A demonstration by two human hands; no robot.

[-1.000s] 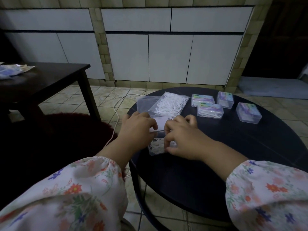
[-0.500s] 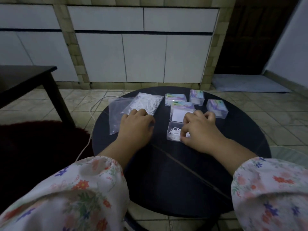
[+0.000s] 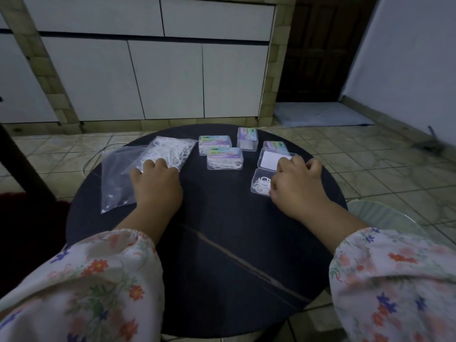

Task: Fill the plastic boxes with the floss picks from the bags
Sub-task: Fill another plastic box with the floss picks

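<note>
Head view, table: a round dark table on a tiled floor; white cabinet doors beyond at 12 o'clock
Head view, full bag: a clear bag of white floss picks lies at 11 o'clock on the table; an emptier clear bag lies just beside it toward 10 o'clock, their edges overlapping
Head view, left hand: the left hand rests palm down on the near end of the full bag; fingers bent onto the plastic; whether they pinch it I cannot tell
Head view, open box: a clear plastic box lies open at 2 o'clock with a few picks in its tray; its lid is folded back, white card showing
Head view, right hand: the right hand grasps the open box, curled fingers on its right side
Head view, closed boxes: four closed boxes near 12 to 1 o'clock; one, one touching it, one, one just behind the lid
Head view, sleeves: floral sleeves on both arms
</note>
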